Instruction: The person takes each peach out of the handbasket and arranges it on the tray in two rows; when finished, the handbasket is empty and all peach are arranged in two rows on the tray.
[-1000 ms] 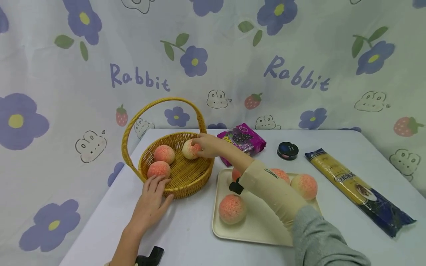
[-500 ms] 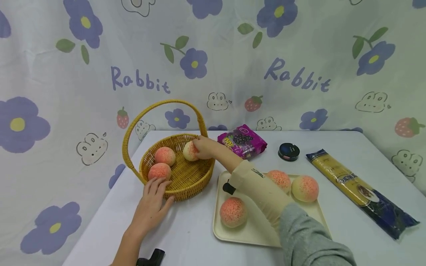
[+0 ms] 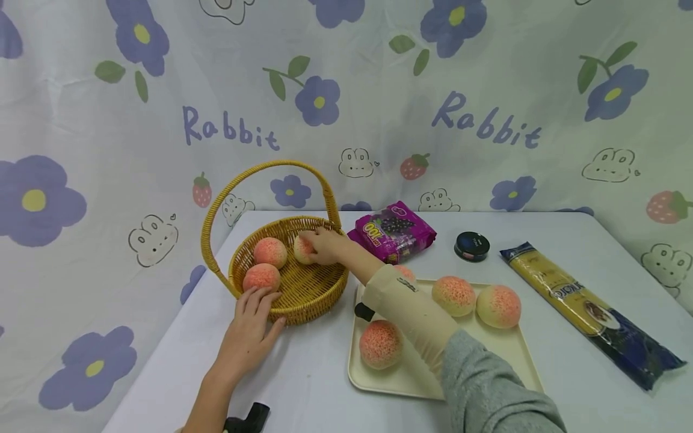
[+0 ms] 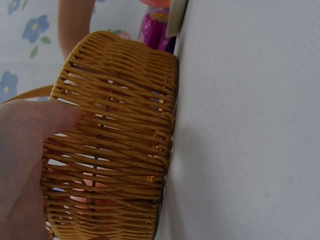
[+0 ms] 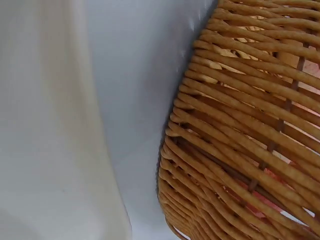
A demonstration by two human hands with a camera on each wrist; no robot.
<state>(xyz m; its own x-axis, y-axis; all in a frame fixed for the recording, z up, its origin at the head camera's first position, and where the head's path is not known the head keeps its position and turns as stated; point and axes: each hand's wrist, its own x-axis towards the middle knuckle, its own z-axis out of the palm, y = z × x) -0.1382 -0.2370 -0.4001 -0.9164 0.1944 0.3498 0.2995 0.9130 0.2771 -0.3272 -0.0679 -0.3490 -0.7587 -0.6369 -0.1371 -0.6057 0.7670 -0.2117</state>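
Observation:
A yellow wicker basket (image 3: 305, 313) with a tall hoop handle stands at the left of the table. Inside it, my right hand (image 3: 327, 246) holds a pink and cream peach (image 3: 302, 251), its fingers partly covering the fruit. Two more peaches, a rear one (image 3: 270, 252) and a front one (image 3: 262, 277), lie at the basket's left side. My left hand (image 3: 246, 337) grips the near rim. In the left wrist view, its thumb (image 4: 57, 117) presses the woven wall from outside, with the fingers hidden. The right wrist view shows the basket wall (image 5: 245, 130) but no hand.
A cream tray (image 3: 417, 370) holds several peaches (image 3: 381, 344) under my right forearm. Behind it lie a purple grape-print packet (image 3: 397, 231) and a round black case (image 3: 472, 246). A long yellow and blue food packet (image 3: 587, 313) lies at the right.
My right hand has shifted a little left and farther into the basket with the peach. Its forearm has moved left over the tray, uncovering more of it. The left hand stays on the rim.

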